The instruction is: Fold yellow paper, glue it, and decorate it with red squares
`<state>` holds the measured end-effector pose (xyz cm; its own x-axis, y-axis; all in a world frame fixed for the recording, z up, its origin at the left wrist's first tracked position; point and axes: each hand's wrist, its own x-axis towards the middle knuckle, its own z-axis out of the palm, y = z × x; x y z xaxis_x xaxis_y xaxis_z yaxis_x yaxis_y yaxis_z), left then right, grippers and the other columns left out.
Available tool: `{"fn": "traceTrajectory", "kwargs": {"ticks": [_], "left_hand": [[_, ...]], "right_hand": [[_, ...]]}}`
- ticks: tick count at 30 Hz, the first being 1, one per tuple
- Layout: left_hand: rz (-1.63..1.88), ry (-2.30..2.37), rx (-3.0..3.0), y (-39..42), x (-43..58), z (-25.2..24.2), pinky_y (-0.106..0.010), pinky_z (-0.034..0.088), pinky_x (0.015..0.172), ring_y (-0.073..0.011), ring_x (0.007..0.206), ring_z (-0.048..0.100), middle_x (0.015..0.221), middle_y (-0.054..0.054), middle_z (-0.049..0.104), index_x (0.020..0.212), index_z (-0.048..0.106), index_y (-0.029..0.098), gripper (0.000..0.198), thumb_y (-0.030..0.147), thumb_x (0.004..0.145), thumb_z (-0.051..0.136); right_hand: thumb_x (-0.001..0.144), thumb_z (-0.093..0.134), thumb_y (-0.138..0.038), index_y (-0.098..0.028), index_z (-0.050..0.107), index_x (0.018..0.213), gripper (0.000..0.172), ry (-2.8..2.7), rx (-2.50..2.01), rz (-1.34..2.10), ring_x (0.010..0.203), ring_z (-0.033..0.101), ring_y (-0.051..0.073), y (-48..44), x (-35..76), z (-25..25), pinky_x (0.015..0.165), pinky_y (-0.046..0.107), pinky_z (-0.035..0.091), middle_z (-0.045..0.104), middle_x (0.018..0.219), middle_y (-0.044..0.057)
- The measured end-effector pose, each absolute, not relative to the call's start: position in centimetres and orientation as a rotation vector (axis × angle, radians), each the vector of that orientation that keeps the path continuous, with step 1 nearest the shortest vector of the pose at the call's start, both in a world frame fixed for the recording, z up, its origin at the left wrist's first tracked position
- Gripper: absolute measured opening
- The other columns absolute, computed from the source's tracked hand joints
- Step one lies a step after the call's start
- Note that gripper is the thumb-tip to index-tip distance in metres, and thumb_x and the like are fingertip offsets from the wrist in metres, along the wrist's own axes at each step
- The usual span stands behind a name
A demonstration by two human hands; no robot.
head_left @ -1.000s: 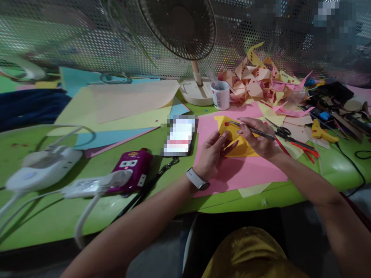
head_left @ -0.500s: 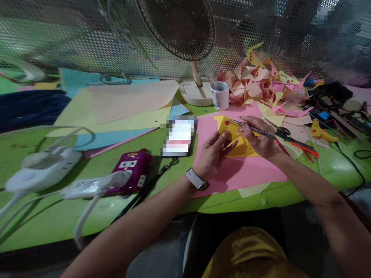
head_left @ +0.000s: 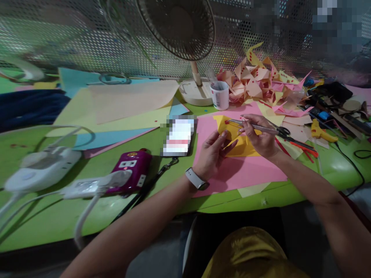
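Observation:
My left hand is closed on a folded piece of yellow paper, pinching it between thumb and fingers. A pair of metal tweezers is gripped in my right hand, its tips reaching left to the yellow paper. At those tips a small red spot shows on the paper; whether the tweezers pinch it I cannot tell. More yellow paper lies beneath both hands, on a pink sheet.
Left of my hands lie a phone and a purple power adapter with white plugs and cables. A fan and a white cup stand behind. Folded paper pieces, black scissors and a yellow glue gun sit to the right.
The tweezers in my right hand have tilted a little, with their tips still at the red spot. My left hand and the yellow paper have barely moved.

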<state>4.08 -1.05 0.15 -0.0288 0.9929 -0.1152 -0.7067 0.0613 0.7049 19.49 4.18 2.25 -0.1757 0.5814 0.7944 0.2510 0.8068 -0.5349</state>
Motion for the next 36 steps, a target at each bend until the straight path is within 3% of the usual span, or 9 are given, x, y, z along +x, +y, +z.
{"fn": "traceTrajectory", "kwargs": {"ticks": [14, 27, 36], "left_hand": [[1.439, 0.726, 0.526, -1.0, 4.1, 0.3, -0.033, 0.059, 0.095, -0.0060, 0.069, 0.062, 0.081, 0.005, 0.068, 0.081, 0.071, 0.020, 0.022, 0.026, 0.070, 0.089], [1.441, 0.723, 0.522, -1.0, 4.1, 0.3, -0.032, 0.059, 0.096, -0.0050, 0.068, 0.062, 0.082, 0.006, 0.068, 0.079, 0.071, 0.020, 0.020, 0.026, 0.071, 0.088], [1.419, 0.754, 0.540, -1.0, 4.0, 0.4, -0.032, 0.061, 0.091, -0.0066, 0.068, 0.063, 0.081, 0.005, 0.069, 0.082, 0.072, 0.022, 0.017, 0.024, 0.073, 0.087]], "right_hand": [[0.101, 0.053, -0.041, -0.022, 0.064, 0.114, 0.025, -1.761, -0.684, 0.340, 0.070, 0.075, 0.012, 4.1, 19.4, 2.1, 0.076, 0.028, 0.065, 0.076, 0.094, 0.002], [0.100, 0.054, -0.041, -0.023, 0.062, 0.113, 0.023, -1.715, -0.657, 0.371, 0.067, 0.075, 0.010, 4.4, 19.2, 1.7, 0.064, 0.022, 0.062, 0.075, 0.095, 0.001], [0.099, 0.055, -0.034, -0.023, 0.065, 0.112, 0.019, -1.838, -0.684, 0.257, 0.082, 0.077, 0.015, 4.1, 20.0, 2.8, 0.080, 0.030, 0.063, 0.077, 0.096, 0.003]]}}
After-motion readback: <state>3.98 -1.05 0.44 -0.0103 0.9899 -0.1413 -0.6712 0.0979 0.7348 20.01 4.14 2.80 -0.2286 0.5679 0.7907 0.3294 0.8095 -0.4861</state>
